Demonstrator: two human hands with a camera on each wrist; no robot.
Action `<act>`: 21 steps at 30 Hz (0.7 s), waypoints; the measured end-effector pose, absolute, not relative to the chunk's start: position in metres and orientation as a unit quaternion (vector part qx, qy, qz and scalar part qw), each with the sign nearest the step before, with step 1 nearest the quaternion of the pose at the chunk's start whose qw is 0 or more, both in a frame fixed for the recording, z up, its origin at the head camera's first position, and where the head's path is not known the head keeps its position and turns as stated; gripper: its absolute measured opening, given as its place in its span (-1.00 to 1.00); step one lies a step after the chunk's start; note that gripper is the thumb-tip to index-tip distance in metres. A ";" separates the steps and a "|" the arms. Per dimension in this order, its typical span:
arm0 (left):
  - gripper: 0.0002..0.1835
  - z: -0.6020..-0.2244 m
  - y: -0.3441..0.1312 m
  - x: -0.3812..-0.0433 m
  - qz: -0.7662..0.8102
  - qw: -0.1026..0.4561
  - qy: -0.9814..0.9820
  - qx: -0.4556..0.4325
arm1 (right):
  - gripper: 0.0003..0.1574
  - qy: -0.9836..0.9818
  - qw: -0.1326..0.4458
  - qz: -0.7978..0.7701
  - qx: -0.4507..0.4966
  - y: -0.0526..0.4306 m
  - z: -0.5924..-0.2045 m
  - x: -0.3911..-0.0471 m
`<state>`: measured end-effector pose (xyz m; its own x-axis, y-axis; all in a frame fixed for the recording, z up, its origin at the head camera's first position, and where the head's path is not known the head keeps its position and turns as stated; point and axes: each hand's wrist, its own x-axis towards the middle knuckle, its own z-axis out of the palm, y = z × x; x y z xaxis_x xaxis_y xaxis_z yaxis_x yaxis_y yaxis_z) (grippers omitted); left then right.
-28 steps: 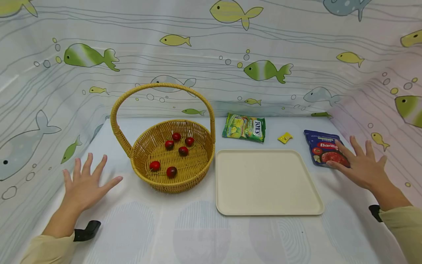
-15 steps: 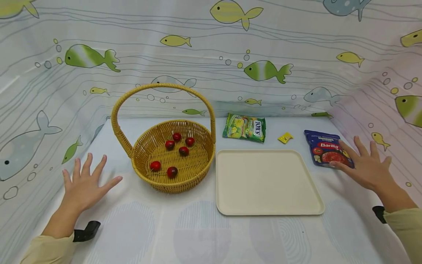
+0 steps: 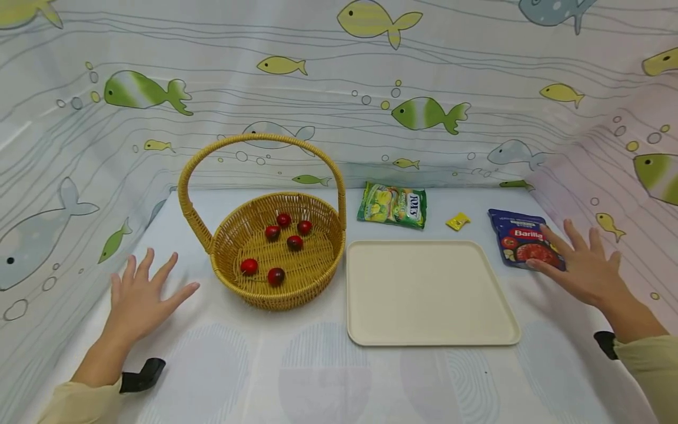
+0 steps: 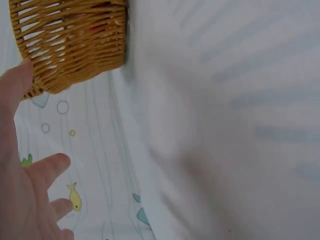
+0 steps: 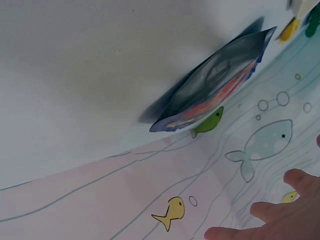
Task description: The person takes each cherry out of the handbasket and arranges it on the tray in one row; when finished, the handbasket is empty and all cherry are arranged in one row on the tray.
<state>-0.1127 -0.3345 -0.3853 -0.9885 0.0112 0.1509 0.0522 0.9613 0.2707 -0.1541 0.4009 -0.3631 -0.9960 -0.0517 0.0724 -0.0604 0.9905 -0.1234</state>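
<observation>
My left hand (image 3: 139, 306) hovers over the table left of a wicker basket (image 3: 281, 299), fingers spread, nothing held. In the left wrist view, the thumb of that hand (image 4: 15, 170) overlaps the basket's side (image 4: 75, 45). Several dark red cherries (image 3: 294, 242) lie inside the basket, under its tall arched handle (image 3: 262, 137). On the far right my right hand (image 3: 590, 274) is spread and holds nothing. Its thumb and index finger overlap the blue Barilla sauce pouch (image 3: 516, 232) in the head view. The right wrist view shows the pouch (image 5: 215, 90) apart from the fingers (image 5: 270, 212).
A cream rectangular tray (image 3: 429, 294) lies right of the basket. Behind it are a green Fox's candy bag (image 3: 392, 204) and a small yellow wrapped piece (image 3: 458, 221). Fish-patterned cloth walls (image 3: 318, 88) stand at the back and both sides of the white table.
My left hand has shifted slightly right and down. The right hand drifted a little right, then partly back left. The basket, tray and packets stay in place.
</observation>
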 end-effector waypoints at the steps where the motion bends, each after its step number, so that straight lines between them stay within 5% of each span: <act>1: -0.11 -0.386 -0.332 -0.112 -0.150 0.081 -0.985 -0.017 | 0.09 -0.997 0.035 0.066 0.030 0.400 -0.364 -0.154; 12: -0.35 -0.402 -0.309 -0.118 -0.391 0.095 -0.915 0.030 | 0.02 -0.983 0.068 0.157 0.073 0.386 -0.367 -0.156; 21: -0.35 -0.388 -0.279 -0.109 -0.553 0.030 -0.832 0.011 | -0.04 -0.966 0.067 0.239 0.071 0.363 -0.364 -0.158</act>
<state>-0.1092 -0.2793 -0.3876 -0.9980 -0.0518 0.0370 0.0141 0.3877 0.9217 -0.1580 0.3628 -0.3640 -0.9809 -0.1048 0.1637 -0.1690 0.8755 -0.4526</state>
